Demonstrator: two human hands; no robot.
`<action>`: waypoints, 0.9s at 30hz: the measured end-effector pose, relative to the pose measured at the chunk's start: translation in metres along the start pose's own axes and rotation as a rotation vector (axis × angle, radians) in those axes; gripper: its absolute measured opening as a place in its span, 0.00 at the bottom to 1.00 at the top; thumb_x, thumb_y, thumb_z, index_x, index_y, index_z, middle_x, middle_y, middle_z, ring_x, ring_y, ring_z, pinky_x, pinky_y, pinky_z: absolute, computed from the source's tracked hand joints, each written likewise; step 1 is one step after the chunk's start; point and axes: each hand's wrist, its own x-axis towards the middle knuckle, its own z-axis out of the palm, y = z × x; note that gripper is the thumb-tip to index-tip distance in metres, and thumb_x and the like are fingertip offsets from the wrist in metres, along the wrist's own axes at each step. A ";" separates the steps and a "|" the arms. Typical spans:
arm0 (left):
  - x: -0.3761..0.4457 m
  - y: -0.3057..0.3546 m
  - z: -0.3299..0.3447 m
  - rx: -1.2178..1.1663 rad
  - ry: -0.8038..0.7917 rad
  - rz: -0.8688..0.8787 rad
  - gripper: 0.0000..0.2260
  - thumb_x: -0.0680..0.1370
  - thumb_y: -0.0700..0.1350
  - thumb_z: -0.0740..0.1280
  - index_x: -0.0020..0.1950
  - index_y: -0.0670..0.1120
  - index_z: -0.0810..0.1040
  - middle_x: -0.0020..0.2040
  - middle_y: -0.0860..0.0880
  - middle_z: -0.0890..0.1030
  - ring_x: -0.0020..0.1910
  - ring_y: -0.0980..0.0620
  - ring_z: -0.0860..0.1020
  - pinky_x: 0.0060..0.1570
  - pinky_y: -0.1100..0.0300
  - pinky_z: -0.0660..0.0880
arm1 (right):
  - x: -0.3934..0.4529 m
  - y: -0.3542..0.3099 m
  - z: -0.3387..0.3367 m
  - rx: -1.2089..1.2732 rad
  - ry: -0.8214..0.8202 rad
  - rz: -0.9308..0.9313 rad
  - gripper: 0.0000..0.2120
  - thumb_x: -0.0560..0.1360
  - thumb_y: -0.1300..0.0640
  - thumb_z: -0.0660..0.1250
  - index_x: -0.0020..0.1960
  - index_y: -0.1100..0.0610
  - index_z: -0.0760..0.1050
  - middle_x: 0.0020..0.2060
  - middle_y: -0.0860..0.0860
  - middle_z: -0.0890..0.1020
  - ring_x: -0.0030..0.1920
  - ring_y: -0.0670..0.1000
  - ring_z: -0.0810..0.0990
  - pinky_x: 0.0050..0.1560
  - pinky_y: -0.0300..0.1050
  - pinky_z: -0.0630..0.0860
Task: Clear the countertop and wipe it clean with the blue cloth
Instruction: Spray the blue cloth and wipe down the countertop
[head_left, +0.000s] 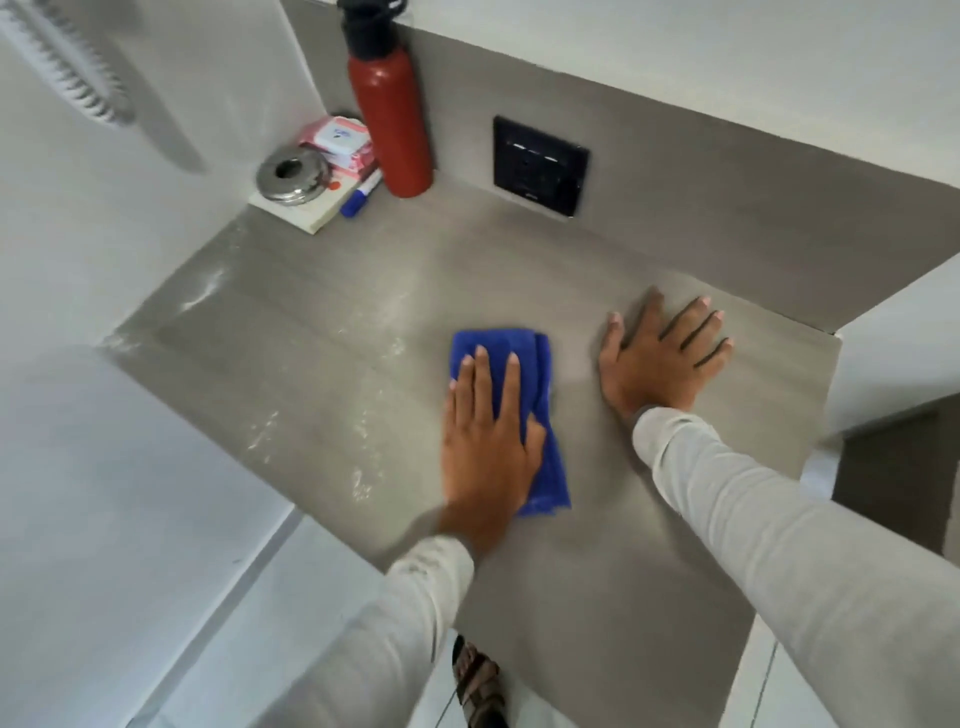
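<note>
The folded blue cloth (524, 364) lies on the grey countertop (311, 332), near its middle. My left hand (485, 436) presses flat on top of the cloth, fingers spread and pointing away from me. My right hand (662, 356) rests flat and open on the bare counter to the right of the cloth, holding nothing. White dusty streaks (363, 415) mark the counter left of the cloth.
In the far left corner stand a red bottle (392, 124) with a black cap, a steel lid-like dish (292, 175) on a white pad (306, 213), a pink wipes pack (343, 140) and a blue marker (358, 196). A black socket plate (540, 165) sits on the backsplash.
</note>
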 end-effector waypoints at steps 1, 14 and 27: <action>-0.025 0.004 0.001 -0.003 0.003 0.011 0.29 0.79 0.55 0.52 0.79 0.48 0.56 0.80 0.39 0.55 0.79 0.41 0.54 0.77 0.45 0.56 | 0.001 0.000 -0.001 0.006 -0.007 -0.002 0.32 0.82 0.38 0.51 0.81 0.53 0.58 0.80 0.69 0.54 0.81 0.69 0.51 0.78 0.72 0.47; -0.111 0.024 0.012 0.037 0.027 0.019 0.26 0.82 0.59 0.50 0.79 0.52 0.53 0.81 0.44 0.55 0.80 0.46 0.52 0.78 0.42 0.53 | -0.025 -0.009 -0.007 0.089 -0.106 -0.488 0.28 0.82 0.39 0.54 0.79 0.50 0.63 0.81 0.62 0.59 0.82 0.61 0.53 0.79 0.71 0.45; 0.079 -0.150 -0.035 0.126 -0.051 0.928 0.29 0.80 0.58 0.60 0.78 0.51 0.59 0.80 0.45 0.57 0.79 0.48 0.56 0.74 0.43 0.61 | -0.024 -0.012 -0.001 0.110 0.059 -0.511 0.29 0.81 0.41 0.58 0.78 0.54 0.67 0.80 0.64 0.61 0.80 0.63 0.60 0.78 0.69 0.53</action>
